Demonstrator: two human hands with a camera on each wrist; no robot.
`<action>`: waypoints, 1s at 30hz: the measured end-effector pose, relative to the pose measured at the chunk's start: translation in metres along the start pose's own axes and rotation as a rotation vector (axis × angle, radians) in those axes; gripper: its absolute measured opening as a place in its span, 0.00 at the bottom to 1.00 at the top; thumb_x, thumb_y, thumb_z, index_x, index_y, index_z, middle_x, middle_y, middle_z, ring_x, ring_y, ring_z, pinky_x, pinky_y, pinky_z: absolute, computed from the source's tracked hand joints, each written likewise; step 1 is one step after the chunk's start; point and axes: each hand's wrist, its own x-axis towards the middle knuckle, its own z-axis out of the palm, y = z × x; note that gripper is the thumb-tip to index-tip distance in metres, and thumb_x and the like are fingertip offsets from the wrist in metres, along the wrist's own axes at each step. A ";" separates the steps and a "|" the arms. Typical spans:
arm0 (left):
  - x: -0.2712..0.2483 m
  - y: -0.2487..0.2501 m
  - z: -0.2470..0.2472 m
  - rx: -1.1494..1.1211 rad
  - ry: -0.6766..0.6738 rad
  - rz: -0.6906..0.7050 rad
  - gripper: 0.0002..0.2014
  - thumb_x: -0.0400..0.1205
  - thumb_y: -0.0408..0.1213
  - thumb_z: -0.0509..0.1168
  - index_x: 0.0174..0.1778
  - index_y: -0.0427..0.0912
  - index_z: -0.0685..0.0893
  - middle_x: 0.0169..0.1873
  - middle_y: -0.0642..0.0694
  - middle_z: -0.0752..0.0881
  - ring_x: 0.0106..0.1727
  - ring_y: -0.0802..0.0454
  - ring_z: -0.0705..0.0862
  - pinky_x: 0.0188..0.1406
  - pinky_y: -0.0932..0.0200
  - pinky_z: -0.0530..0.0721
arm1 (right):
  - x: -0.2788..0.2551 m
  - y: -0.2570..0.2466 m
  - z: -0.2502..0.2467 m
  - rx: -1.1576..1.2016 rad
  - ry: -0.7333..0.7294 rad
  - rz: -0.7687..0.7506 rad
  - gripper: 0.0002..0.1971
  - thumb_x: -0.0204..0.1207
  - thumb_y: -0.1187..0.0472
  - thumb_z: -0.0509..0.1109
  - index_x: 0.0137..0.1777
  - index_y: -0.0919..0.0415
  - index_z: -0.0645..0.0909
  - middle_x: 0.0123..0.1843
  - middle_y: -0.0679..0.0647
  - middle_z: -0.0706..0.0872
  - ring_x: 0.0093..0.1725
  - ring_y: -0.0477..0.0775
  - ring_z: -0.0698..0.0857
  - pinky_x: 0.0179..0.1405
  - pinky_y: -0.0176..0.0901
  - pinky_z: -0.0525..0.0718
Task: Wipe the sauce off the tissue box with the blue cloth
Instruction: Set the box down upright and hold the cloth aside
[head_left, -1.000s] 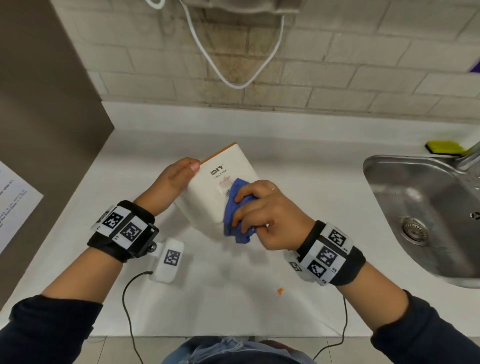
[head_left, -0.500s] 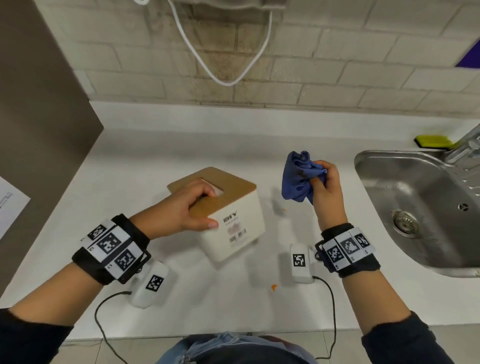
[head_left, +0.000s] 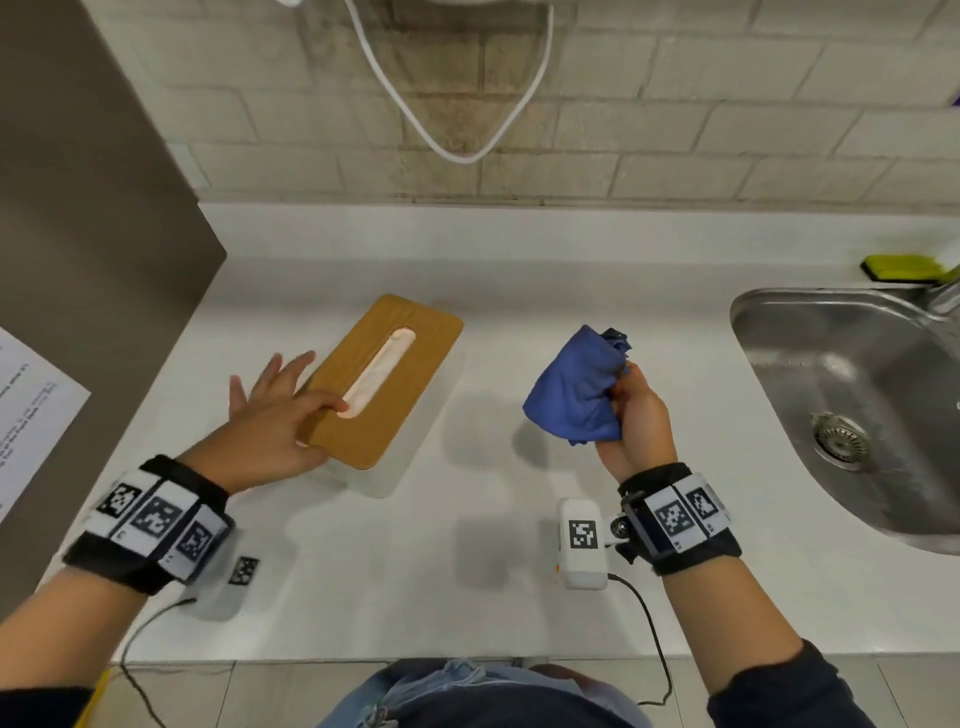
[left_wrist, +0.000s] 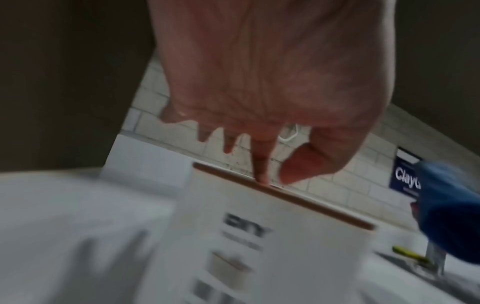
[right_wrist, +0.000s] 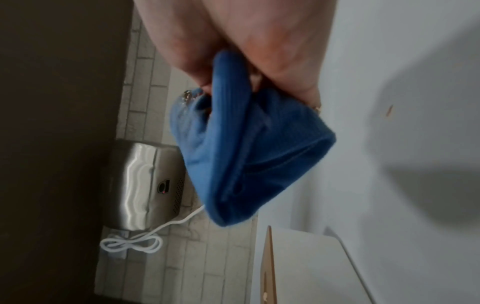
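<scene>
The white tissue box (head_left: 387, 379) with a tan lid stands upright on the white counter (head_left: 467, 571), its slot facing up. My left hand (head_left: 275, 410) lies flat with fingers spread, one fingertip touching the lid (left_wrist: 283, 195) beside the slot. My right hand (head_left: 636, 415) is raised to the right of the box and grips the bunched blue cloth (head_left: 576, 389), seen close up in the right wrist view as blue cloth (right_wrist: 246, 148). The box's printed side (left_wrist: 259, 246) is blurred in the left wrist view; no sauce is discernible on it.
A steel sink (head_left: 857, 405) lies at the right with a yellow-green sponge (head_left: 901, 267) behind it. A dark panel (head_left: 78, 260) bounds the left. A hand dryer (right_wrist: 145, 185) and a white cord (head_left: 457, 130) hang on the tiled wall. A small orange speck (right_wrist: 388, 110) marks the counter.
The box went from tilted in my left hand to standing flat on the counter. My left hand released its grip and spread out. My right hand lifted the cloth away to the right.
</scene>
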 end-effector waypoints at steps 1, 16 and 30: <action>-0.003 0.006 0.005 -0.085 0.002 -0.075 0.31 0.62 0.60 0.66 0.63 0.64 0.72 0.83 0.48 0.45 0.82 0.41 0.38 0.76 0.30 0.34 | -0.001 0.001 0.001 0.043 -0.003 0.036 0.16 0.83 0.57 0.51 0.38 0.56 0.75 0.25 0.50 0.85 0.24 0.51 0.82 0.17 0.33 0.77; 0.003 0.034 0.050 -0.174 0.402 -0.281 0.42 0.52 0.73 0.63 0.55 0.48 0.71 0.66 0.38 0.70 0.69 0.34 0.67 0.72 0.37 0.63 | -0.010 0.008 -0.024 -0.590 0.201 -0.305 0.09 0.76 0.72 0.61 0.47 0.56 0.73 0.43 0.54 0.80 0.40 0.44 0.82 0.43 0.41 0.80; 0.013 0.054 0.061 -0.226 0.439 -0.402 0.43 0.50 0.72 0.67 0.55 0.49 0.70 0.67 0.36 0.69 0.70 0.30 0.67 0.68 0.28 0.68 | -0.041 -0.004 -0.188 -1.682 0.540 0.025 0.26 0.66 0.71 0.67 0.66 0.62 0.74 0.68 0.69 0.71 0.67 0.74 0.69 0.68 0.69 0.65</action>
